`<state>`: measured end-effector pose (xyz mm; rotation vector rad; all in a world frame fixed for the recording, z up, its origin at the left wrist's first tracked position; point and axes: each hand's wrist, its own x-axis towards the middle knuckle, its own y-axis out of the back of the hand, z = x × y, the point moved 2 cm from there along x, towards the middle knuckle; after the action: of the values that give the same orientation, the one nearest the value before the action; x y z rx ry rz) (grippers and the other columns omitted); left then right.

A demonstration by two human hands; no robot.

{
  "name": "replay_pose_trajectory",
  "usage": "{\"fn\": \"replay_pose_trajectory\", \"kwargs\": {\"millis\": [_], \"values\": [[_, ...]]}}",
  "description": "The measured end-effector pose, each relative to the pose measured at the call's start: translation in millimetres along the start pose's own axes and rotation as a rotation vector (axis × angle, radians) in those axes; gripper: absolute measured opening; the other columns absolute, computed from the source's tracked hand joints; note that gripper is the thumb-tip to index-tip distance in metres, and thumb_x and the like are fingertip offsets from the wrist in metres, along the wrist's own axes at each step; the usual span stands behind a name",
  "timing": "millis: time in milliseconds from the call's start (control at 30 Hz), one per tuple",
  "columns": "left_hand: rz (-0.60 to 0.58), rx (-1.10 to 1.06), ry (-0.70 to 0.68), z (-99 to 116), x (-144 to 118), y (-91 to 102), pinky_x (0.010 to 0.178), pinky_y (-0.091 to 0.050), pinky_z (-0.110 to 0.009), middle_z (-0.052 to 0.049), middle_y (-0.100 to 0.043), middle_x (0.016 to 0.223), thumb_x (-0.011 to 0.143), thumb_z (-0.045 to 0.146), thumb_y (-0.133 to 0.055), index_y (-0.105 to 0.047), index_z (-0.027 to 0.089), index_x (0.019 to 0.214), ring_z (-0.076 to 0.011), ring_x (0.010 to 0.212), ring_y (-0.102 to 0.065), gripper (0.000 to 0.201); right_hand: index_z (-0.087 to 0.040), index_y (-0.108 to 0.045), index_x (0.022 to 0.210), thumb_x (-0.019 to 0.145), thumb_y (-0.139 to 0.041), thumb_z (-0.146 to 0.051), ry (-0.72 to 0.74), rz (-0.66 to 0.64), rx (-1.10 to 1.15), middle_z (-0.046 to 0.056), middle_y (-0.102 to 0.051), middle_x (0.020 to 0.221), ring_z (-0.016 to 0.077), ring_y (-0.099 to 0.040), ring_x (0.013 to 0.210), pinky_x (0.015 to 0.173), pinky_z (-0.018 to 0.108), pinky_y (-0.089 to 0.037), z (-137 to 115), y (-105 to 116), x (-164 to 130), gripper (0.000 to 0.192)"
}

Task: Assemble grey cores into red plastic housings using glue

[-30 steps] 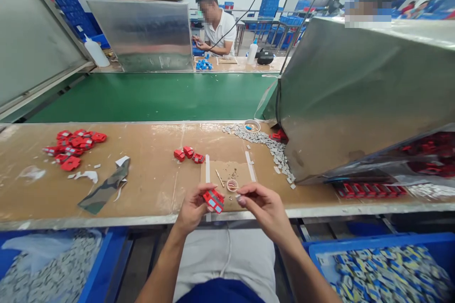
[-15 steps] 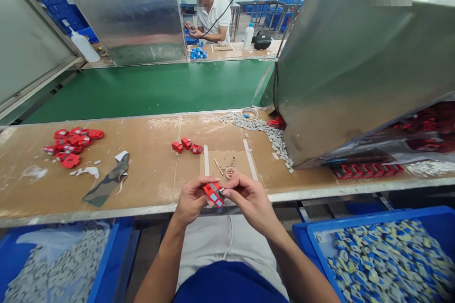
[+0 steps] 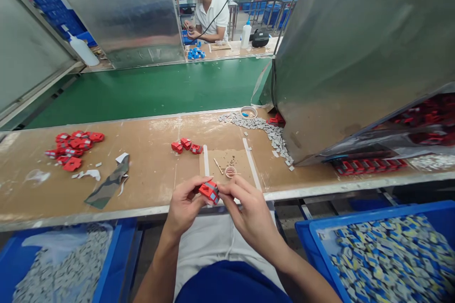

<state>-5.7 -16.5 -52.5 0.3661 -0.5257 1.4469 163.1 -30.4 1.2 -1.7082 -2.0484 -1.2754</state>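
My left hand (image 3: 186, 203) is closed around a small red toy vehicle part (image 3: 209, 191) with grey and pale blue patches, just over the table's front edge. The fingertips of my right hand (image 3: 245, 201) are pinched together against its right side; whatever they hold there is hidden. Beyond them, a small round cup (image 3: 231, 171) stands on a brown board (image 3: 238, 158) edged with white strips. A thin stick seems to cross the cup's rim by my right fingers. Another short pale stick (image 3: 218, 166) lies left of the cup.
Three red parts (image 3: 186, 143) lie beyond my left hand, with a larger red pile (image 3: 73, 147) at far left. Small grey pieces (image 3: 270, 131) border a metal housing (image 3: 348, 71) on the right. Blue bins (image 3: 377, 218) flank me. A co-worker (image 3: 213, 14) sits across the green belt (image 3: 152, 87).
The red part has moved slightly left and been turned in my left hand. My right fingertips have shifted left with it, and the pale bit seen between them is now hidden.
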Motion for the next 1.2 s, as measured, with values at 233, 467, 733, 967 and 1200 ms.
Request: {"fn": "replay_pose_trajectory", "kwargs": {"millis": [233, 467, 733, 967, 1200], "values": [[-0.024, 0.068, -0.041, -2.6, -2.0, 6.1, 0.08, -0.055, -0.012, -0.004, -0.073, 0.096, 0.083, 0.011, -0.077, -0.076, 0.025, 0.121, -0.0084, 0.086, -0.071, 0.04, -0.012, -0.066, 0.096, 0.099, -0.056, -0.011, -0.02, -0.032, 0.138, 0.004, -0.056, 0.085, 0.0081, -0.055, 0.076, 0.07, 0.019, -0.044, 10.5, -2.8, -1.9, 0.01], [-0.192, 0.14, -0.216, 8.2, 9.4, 9.5, 0.079, -0.054, -0.016, -0.006, -0.071, 0.101, 0.085, 0.011, -0.076, -0.074, 0.028, 0.126, -0.0095, 0.089, -0.068, 0.045, -0.012, -0.068, 0.091, 0.096, -0.063, -0.02, -0.173, -0.157, 0.398, 0.005, -0.058, 0.087, 0.009, -0.054, 0.077, 0.07, 0.021, -0.046, 18.0, 2.9, 0.4, 0.01], [-0.324, 0.243, -0.294, 20.5, 13.3, 14.2, 0.073, -0.051, -0.014, -0.004, -0.068, 0.094, 0.082, 0.011, -0.078, -0.073, 0.021, 0.123, -0.0073, 0.08, -0.064, 0.042, -0.012, -0.053, 0.076, 0.092, -0.063, -0.028, -0.299, -0.261, 0.646, 0.0, -0.042, 0.067, 0.0071, -0.035, 0.059, 0.053, 0.02, -0.03, 26.8, -9.0, -7.6, 0.025], [-0.4, 0.275, -0.356, 23.7, 12.7, 11.1, 0.079, -0.054, -0.02, -0.009, -0.069, 0.101, 0.088, 0.011, -0.072, -0.068, 0.017, 0.125, -0.0121, 0.091, -0.067, 0.039, -0.011, -0.056, 0.082, 0.093, -0.066, -0.025, -0.279, -0.278, 0.719, 0.001, -0.045, 0.071, 0.0063, -0.037, 0.061, 0.055, 0.019, -0.032, 26.1, -5.1, -10.7, 0.021], [-0.138, 0.238, -0.454, 15.3, 6.4, 5.6, 0.1, -0.047, -0.037, -0.009, -0.07, 0.121, 0.086, 0.005, -0.072, -0.062, 0.021, 0.123, -0.0193, 0.118, -0.058, 0.042, -0.021, -0.059, 0.123, 0.095, -0.071, -0.022, -0.339, -0.152, 0.99, 0.006, -0.06, 0.117, 0.0087, -0.063, 0.105, 0.092, 0.021, -0.052, 27.3, -16.0, -18.0, 0.03]]}}
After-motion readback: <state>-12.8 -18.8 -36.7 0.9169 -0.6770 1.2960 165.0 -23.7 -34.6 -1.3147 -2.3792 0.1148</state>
